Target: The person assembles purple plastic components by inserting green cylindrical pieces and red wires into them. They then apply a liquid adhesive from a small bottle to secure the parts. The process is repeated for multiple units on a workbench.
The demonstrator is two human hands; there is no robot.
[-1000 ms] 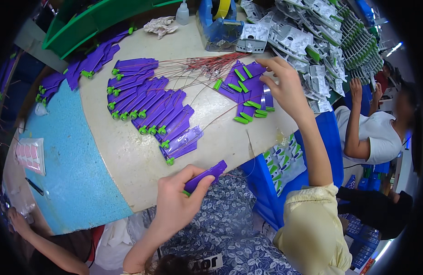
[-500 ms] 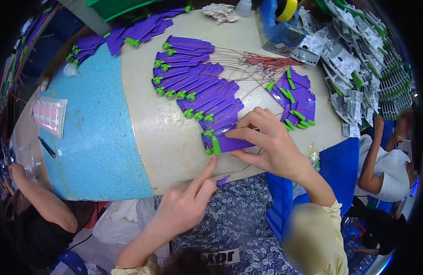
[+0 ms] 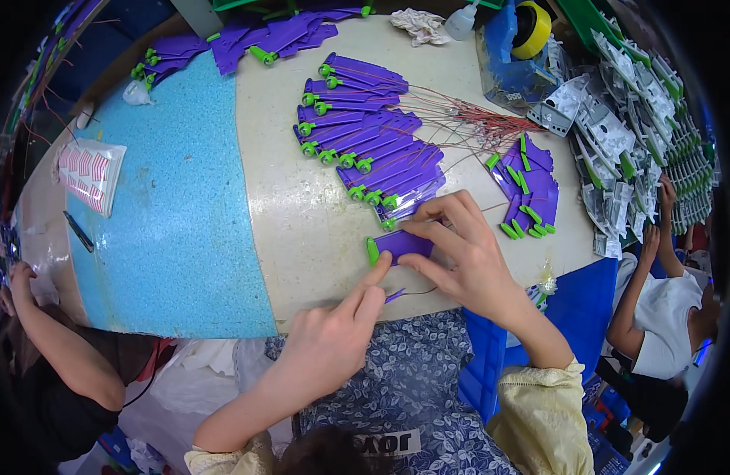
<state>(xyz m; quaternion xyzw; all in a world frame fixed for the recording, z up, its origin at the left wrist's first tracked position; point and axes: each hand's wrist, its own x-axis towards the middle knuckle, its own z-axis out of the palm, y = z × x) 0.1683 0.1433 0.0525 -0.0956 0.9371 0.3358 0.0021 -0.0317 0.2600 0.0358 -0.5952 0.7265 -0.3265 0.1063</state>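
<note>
A flat purple plastic panel (image 3: 404, 244) with a green strip (image 3: 372, 251) along its left end is in front of me at the table's near side. My right hand (image 3: 475, 265) pinches its right part between thumb and fingers. From the left, my left hand (image 3: 329, 336) presses its index fingertip on the panel's lower edge beside the green strip; its other fingers are curled and the thumb is hidden. Just beyond lies a fanned row of purple panels (image 3: 373, 131) with green round ends and red wires (image 3: 491, 119). A small purple piece (image 3: 394, 295) with a thin wire lies by the table edge.
More purple panels (image 3: 531, 170) with loose green strips lie right. Grey plastic housings (image 3: 610, 131) are heaped beyond them; a yellow tape roll (image 3: 531, 30) is at the back. A blue mat (image 3: 171, 214) holds a pen (image 3: 78, 231) and plastic packet (image 3: 93, 176). Other people work at both sides.
My left index fingertip has moved from below the green strip onto the panel's edge. The held panel sits farther from the fanned row. The whole view has shifted slightly.
</note>
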